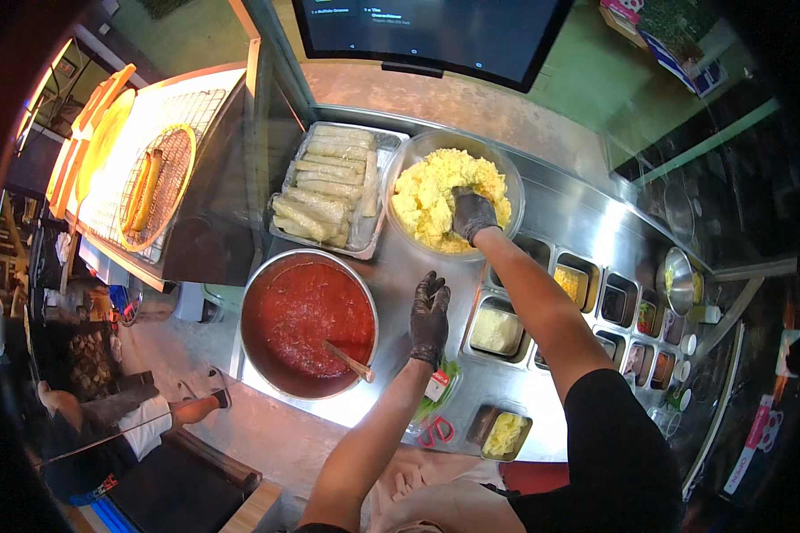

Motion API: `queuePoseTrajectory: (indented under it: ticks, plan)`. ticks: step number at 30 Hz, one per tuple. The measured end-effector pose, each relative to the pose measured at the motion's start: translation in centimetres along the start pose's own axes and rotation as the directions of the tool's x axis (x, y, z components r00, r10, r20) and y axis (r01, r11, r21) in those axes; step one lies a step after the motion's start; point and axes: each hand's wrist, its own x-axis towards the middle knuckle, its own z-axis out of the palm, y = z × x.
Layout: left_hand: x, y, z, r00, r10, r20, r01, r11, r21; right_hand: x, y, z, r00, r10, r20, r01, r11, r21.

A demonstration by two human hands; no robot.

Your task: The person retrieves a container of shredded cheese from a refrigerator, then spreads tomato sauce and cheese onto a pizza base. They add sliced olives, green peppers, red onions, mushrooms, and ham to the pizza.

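Note:
My right hand, in a black glove, reaches into a large clear round bowl heaped with crumbly yellow food. Its fingers dip into the heap, so their grip is hidden. Over the steel counter, just in front of that bowl, my left hand hovers in a black glove. Its fingers are stretched out and nothing is in them. To its left stands a big steel pot of red sauce, with a wooden-handled utensil leaning in it.
A metal tray of wrapped rolls stands behind the pot. Several steel topping pans line the right side. A small pan of yellow shreds and red-handled scissors lie near me. A screen hangs ahead; a person is at left.

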Motion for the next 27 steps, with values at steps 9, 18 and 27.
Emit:
queuePoseTrajectory:
  ticks: [9, 18, 27]
  plan:
    - [6.3, 6.2, 1.7, 0.853, 0.394, 0.343, -0.500, 0.426, 0.754, 2.9, 2.6, -3.5, 0.980, -0.198, 0.000, 0.182, 0.899, 0.398]
    - [18.5, 4.5, 4.8, 0.798, 0.187, 0.572, -0.434, -0.480, 0.762, 2.4, 3.6, -6.0, 0.983, -0.165, 0.077, 0.111, 0.879, 0.463]
    - [23.8, 12.1, 1.2, 0.692, 0.079, 0.718, -0.647, -0.374, 0.665, 5.7, 0.1, -7.4, 0.945, -0.313, -0.093, 0.326, 0.902, 0.282]
